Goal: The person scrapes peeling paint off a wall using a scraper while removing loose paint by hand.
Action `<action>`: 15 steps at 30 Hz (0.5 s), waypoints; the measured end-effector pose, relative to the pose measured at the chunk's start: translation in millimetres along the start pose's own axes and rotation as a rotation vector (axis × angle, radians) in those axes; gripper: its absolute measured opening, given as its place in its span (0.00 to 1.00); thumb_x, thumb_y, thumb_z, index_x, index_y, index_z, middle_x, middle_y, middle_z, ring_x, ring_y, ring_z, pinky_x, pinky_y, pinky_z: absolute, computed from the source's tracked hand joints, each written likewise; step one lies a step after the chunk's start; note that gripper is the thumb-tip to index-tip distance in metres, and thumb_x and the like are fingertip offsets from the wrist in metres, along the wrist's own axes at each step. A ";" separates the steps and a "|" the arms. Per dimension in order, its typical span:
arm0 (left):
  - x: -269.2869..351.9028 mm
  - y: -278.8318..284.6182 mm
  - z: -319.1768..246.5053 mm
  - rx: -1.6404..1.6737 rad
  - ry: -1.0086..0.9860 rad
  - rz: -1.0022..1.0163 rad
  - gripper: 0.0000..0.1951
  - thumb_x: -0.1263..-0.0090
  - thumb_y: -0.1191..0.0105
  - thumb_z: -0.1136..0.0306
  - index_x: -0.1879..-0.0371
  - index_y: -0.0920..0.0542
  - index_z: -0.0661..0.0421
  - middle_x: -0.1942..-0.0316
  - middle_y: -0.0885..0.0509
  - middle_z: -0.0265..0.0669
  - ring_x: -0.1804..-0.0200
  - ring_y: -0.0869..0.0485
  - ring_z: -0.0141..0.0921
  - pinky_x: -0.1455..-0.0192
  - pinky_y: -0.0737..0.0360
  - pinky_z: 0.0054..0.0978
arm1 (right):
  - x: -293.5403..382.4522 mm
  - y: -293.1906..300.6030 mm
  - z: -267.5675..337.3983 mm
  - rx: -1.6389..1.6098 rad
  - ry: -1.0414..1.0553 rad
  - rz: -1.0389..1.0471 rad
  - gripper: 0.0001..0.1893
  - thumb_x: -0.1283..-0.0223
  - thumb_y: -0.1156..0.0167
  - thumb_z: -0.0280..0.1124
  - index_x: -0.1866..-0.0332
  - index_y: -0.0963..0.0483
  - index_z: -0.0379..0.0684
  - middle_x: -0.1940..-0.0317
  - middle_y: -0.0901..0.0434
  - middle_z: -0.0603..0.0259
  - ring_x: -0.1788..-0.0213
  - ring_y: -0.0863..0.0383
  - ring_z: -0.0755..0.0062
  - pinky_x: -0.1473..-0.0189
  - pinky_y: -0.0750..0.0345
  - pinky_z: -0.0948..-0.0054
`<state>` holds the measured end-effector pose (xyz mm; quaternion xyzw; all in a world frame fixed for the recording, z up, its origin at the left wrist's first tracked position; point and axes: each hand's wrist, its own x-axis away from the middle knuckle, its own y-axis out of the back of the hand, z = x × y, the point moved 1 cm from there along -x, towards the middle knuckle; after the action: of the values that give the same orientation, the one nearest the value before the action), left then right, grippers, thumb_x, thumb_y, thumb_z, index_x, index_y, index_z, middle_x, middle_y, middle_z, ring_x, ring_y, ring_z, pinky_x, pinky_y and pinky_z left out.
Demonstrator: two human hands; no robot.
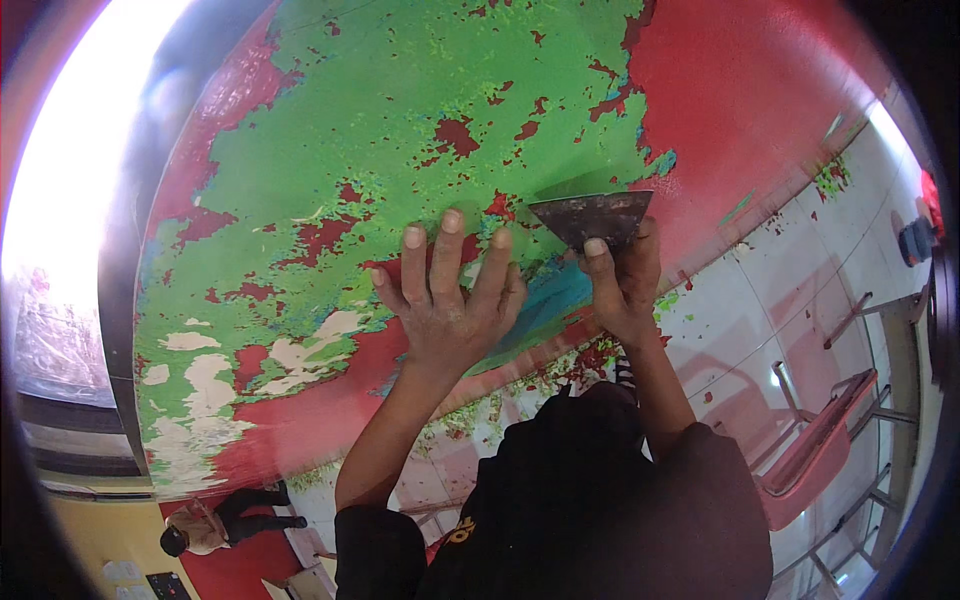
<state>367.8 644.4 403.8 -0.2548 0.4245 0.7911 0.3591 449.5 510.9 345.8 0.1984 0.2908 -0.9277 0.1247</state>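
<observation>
My right hand (621,285) is closed round a dark, worn paint scraper (594,217), its thumb on the flat of the triangular blade. The wide edge of the blade points away from me and is at a wall (352,120) with peeling green paint. Red shows through in patches, and there are pale cream patches lower on the left. To the left of the scraper, my left hand (450,307) lies with its fingers spread against the painted surface and holds nothing. A blue-green patch (551,300) shows between the two hands.
Green and red paint flakes (592,364) lie along the foot of the wall on the pale tiled floor (750,300). A pink chair (821,450) with metal legs is at the right. Another person (202,525) is at the lower left. A bright window (75,187) is far left.
</observation>
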 end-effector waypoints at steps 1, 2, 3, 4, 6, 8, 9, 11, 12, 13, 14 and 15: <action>-0.7 0.4 -0.6 -0.001 0.001 0.000 0.29 0.46 0.47 0.53 0.43 0.32 0.47 0.37 0.43 0.49 0.34 0.50 0.49 0.35 0.61 0.54 | -0.5 1.4 0.2 0.030 -0.018 0.034 0.11 0.39 0.49 0.26 0.55 0.39 0.35 0.66 0.26 0.59 0.68 0.24 0.79 0.66 0.24 0.77; -1.4 1.1 -2.1 -0.007 0.027 0.018 0.29 0.46 0.47 0.53 0.44 0.31 0.48 0.38 0.43 0.49 0.35 0.50 0.49 0.36 0.61 0.53 | -0.4 2.0 -0.4 0.060 -0.037 0.068 0.11 0.39 0.50 0.27 0.55 0.39 0.35 0.66 0.26 0.60 0.67 0.24 0.80 0.65 0.23 0.77; -2.3 1.7 -3.5 -0.013 0.053 0.037 0.29 0.47 0.47 0.52 0.44 0.31 0.49 0.38 0.42 0.50 0.35 0.50 0.49 0.36 0.61 0.53 | -0.2 1.9 -1.5 0.059 -0.039 0.069 0.11 0.39 0.50 0.27 0.55 0.39 0.35 0.66 0.26 0.60 0.67 0.24 0.80 0.65 0.23 0.77; -3.1 2.0 -4.7 -0.014 0.054 0.038 0.29 0.47 0.47 0.52 0.44 0.31 0.49 0.38 0.42 0.50 0.35 0.50 0.49 0.36 0.61 0.53 | -0.1 1.7 -2.9 0.073 -0.052 0.085 0.11 0.39 0.50 0.27 0.55 0.39 0.35 0.67 0.26 0.60 0.67 0.24 0.80 0.65 0.24 0.78; -4.4 1.8 -5.9 -0.060 0.066 0.060 0.29 0.47 0.47 0.51 0.45 0.30 0.48 0.38 0.43 0.50 0.35 0.51 0.49 0.36 0.62 0.52 | -0.1 0.3 -3.4 0.087 -0.065 0.103 0.11 0.39 0.50 0.27 0.55 0.39 0.35 0.67 0.26 0.60 0.67 0.25 0.80 0.65 0.24 0.79; -5.4 1.9 -7.1 -0.079 0.068 0.078 0.29 0.47 0.47 0.51 0.45 0.29 0.47 0.38 0.44 0.50 0.35 0.52 0.49 0.35 0.62 0.52 | 0.3 -1.3 2.0 0.124 -0.115 0.125 0.10 0.39 0.50 0.27 0.56 0.39 0.36 0.66 0.27 0.61 0.68 0.26 0.81 0.66 0.26 0.80; -5.8 1.4 -8.0 -0.097 0.069 0.095 0.28 0.47 0.48 0.50 0.45 0.29 0.46 0.37 0.44 0.50 0.35 0.53 0.49 0.35 0.63 0.52 | 0.4 -4.1 3.9 0.125 -0.115 0.124 0.10 0.39 0.50 0.27 0.56 0.39 0.36 0.66 0.27 0.61 0.68 0.26 0.81 0.66 0.26 0.80; -5.4 -1.0 -10.4 -0.080 0.119 0.065 0.27 0.47 0.49 0.52 0.45 0.29 0.40 0.37 0.42 0.44 0.34 0.51 0.46 0.34 0.65 0.51 | 1.2 -12.3 5.8 -0.055 -0.198 0.104 0.10 0.38 0.50 0.27 0.55 0.40 0.38 0.65 0.28 0.63 0.69 0.28 0.83 0.68 0.29 0.81; -5.2 -1.2 -10.6 -0.064 0.168 0.036 0.26 0.48 0.51 0.54 0.44 0.29 0.35 0.37 0.40 0.38 0.33 0.50 0.43 0.33 0.66 0.50 | 2.3 -12.9 4.5 -0.057 -0.198 0.108 0.10 0.38 0.50 0.27 0.55 0.40 0.38 0.65 0.28 0.63 0.69 0.28 0.83 0.68 0.29 0.81; -5.3 -0.6 -10.6 -0.069 0.170 0.036 0.26 0.48 0.51 0.54 0.44 0.29 0.35 0.37 0.40 0.38 0.33 0.50 0.43 0.33 0.66 0.50 | 4.0 -13.5 1.7 -0.079 -0.209 0.125 0.10 0.38 0.51 0.27 0.55 0.40 0.38 0.64 0.28 0.63 0.69 0.28 0.82 0.68 0.29 0.81; -4.9 -1.4 -11.8 -0.067 0.178 0.037 0.26 0.48 0.51 0.54 0.44 0.29 0.34 0.37 0.40 0.38 0.33 0.50 0.42 0.33 0.66 0.50 | 5.3 -12.6 -0.3 -0.097 -0.222 0.138 0.11 0.38 0.51 0.27 0.54 0.41 0.39 0.63 0.29 0.63 0.68 0.29 0.82 0.67 0.29 0.81; -4.5 -2.2 -12.4 -0.067 0.185 0.038 0.27 0.48 0.50 0.54 0.44 0.29 0.33 0.37 0.40 0.37 0.33 0.50 0.42 0.33 0.66 0.50 | 5.3 -12.1 -0.5 -0.094 -0.223 0.138 0.11 0.38 0.51 0.27 0.54 0.41 0.39 0.63 0.29 0.63 0.68 0.29 0.82 0.67 0.29 0.81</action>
<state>373.5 633.1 399.6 -0.3306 0.4341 0.7846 0.2944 440.7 520.3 349.0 0.1075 0.3042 -0.9184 0.2289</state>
